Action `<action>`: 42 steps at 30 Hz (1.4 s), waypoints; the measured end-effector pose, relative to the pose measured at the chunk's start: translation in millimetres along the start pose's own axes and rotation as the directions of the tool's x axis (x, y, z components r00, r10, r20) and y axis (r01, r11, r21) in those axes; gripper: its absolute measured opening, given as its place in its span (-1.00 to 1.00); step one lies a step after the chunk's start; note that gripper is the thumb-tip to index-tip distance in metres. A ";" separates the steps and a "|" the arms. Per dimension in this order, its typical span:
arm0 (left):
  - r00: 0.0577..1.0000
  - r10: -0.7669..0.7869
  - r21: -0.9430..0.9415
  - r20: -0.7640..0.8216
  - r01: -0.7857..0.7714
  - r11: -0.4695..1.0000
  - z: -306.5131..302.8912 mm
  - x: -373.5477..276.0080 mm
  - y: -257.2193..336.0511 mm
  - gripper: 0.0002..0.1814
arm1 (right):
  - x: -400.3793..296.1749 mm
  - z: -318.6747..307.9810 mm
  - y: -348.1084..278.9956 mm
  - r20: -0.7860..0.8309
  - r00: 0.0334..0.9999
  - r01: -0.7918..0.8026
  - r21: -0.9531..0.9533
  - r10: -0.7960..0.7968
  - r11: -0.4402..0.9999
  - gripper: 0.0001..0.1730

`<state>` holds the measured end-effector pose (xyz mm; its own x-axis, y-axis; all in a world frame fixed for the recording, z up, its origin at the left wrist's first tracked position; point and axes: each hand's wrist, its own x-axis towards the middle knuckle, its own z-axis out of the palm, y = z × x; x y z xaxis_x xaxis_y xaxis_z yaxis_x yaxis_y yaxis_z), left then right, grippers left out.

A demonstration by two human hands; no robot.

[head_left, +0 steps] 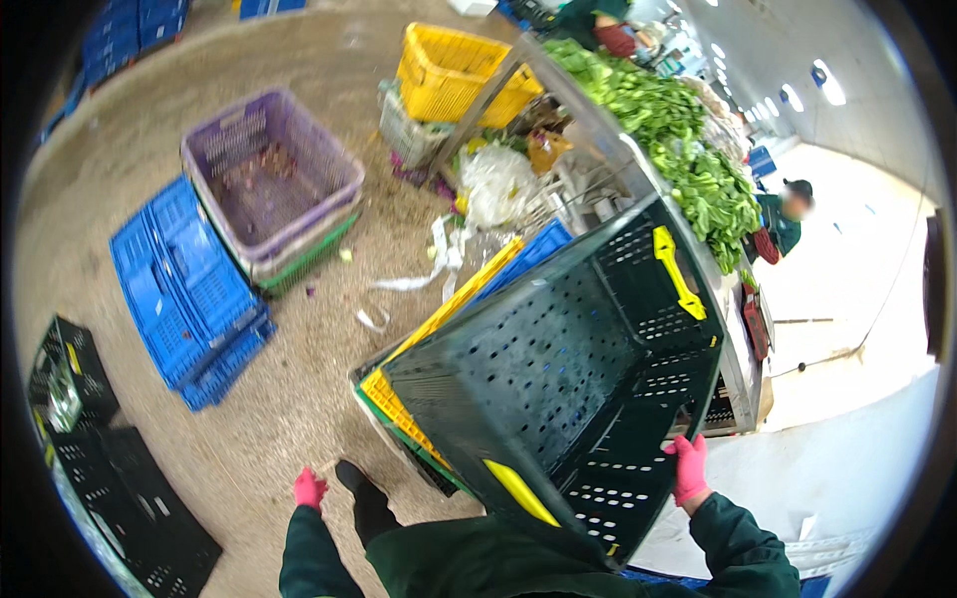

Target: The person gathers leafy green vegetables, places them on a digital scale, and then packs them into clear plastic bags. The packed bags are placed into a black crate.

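Observation:
In a pink glove, my right hand (689, 467) grips the rim of a large dark green plastic crate (557, 359) by its side handle opening. This crate is tilted and has yellow handle inserts; no contents show inside. Beneath it lies a stack of crates, with a yellow crate (404, 407) and a blue crate (534, 254) showing at the edges. My left hand (310, 489), also gloved in pink, hangs low over the floor at my left side. Nothing shows in it, and its fingers look loosely bent and slightly apart.
Leafy greens (658, 127) cover a metal table (639, 161). Left of me are a purple crate (277, 179), folded blue crates (187, 284) and black crates (127, 501). A yellow basket (456, 75) and plastic bags (493, 183) lie ahead. A person (781, 217) stands beyond the table.

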<state>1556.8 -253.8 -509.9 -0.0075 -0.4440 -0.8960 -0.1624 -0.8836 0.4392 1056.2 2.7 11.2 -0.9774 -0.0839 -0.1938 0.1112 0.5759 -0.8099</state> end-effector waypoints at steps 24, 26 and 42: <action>0.248 0.920 0.353 0.303 -0.926 0.133 337.3 -632.3 182.7 -0.76 | 131.7 -229.8 180.4 0.968 0.228 0.656 -0.071 -0.107 0.751 -0.55; 0.297 0.888 0.301 0.351 -0.934 0.193 366.3 -635.9 180.3 -0.77 | 155.9 -241.2 148.6 0.958 0.257 0.718 -0.099 -0.130 0.689 -0.58; -0.016 0.354 0.166 0.935 -0.864 -0.475 842.0 -586.6 314.2 -0.58 | 443.3 -357.0 73.3 0.657 0.721 0.467 -0.228 -0.218 0.854 -0.67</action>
<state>679.4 -145.6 98.7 -0.9799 -0.1672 0.1084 -0.0799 0.8283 0.5546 567.0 298.1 63.5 -0.6114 -0.7207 -0.3268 -0.4022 0.6386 -0.6561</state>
